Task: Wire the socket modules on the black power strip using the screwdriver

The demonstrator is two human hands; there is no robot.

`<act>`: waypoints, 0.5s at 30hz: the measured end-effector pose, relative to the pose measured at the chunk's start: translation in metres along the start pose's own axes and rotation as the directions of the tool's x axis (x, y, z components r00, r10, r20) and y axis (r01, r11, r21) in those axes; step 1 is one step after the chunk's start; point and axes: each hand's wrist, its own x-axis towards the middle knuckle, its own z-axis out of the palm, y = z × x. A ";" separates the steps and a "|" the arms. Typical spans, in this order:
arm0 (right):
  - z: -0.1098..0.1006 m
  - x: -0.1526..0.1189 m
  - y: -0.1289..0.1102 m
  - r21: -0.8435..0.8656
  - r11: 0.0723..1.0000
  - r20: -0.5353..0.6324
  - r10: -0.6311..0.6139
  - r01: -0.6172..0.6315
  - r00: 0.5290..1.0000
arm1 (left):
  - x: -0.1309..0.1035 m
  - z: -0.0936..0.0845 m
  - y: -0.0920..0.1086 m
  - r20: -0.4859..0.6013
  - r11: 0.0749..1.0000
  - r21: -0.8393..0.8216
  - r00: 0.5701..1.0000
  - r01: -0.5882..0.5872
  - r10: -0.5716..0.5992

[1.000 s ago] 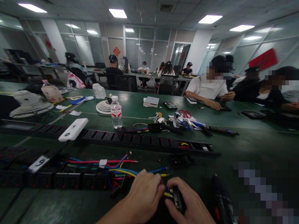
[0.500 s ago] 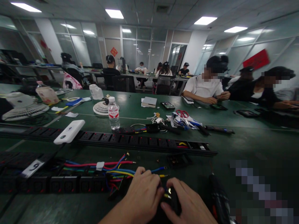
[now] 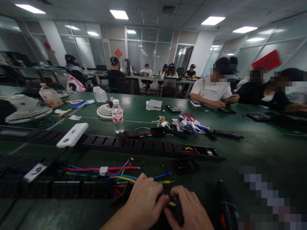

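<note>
My left hand point(image 3: 146, 198) is closed, thumb against the curled fingers, beside a black part point(image 3: 176, 210) low in the view. What it pinches is hidden. My right hand point(image 3: 190, 207) curves around that black part, its fingers and thumb gripping the sides. Bits of yellow and blue wire point(image 3: 171, 203) show between the two hands. Beyond my left hand, a blue wire point(image 3: 161, 175) and a yellow-green wire point(image 3: 165, 182) stick out with bare or crimped ends. They run among a bundle of red, blue and yellow wires point(image 3: 120, 175) from a black socket strip point(image 3: 67, 189).
A long power strip point(image 3: 136, 145) crosses the table, a white power bank point(image 3: 73, 135) on it. A black screwdriver point(image 3: 226, 199) lies right of my hands. An empty black frame point(image 3: 184, 166), a water bottle point(image 3: 117, 118) and red scissors point(image 3: 188, 117) are beyond. Co-workers sit at the far right.
The view has shifted slightly. Both hands stay close together around the black part, and my right fingers now cover more of the wire ends between them.
</note>
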 end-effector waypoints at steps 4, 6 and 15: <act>0.001 0.000 -0.001 0.015 0.999 0.005 0.030 -0.030 1.000 | 0.001 -0.002 0.001 -0.014 0.999 -0.024 1.000 0.025 -0.025; 0.000 0.001 -0.001 0.044 0.998 0.011 0.040 -0.041 0.999 | 0.002 -0.002 0.001 -0.019 0.999 -0.041 0.999 0.027 -0.028; 0.001 0.003 -0.005 0.160 0.982 0.002 0.098 -0.097 0.995 | 0.000 -0.004 -0.002 -0.020 0.992 -0.120 0.999 0.044 -0.047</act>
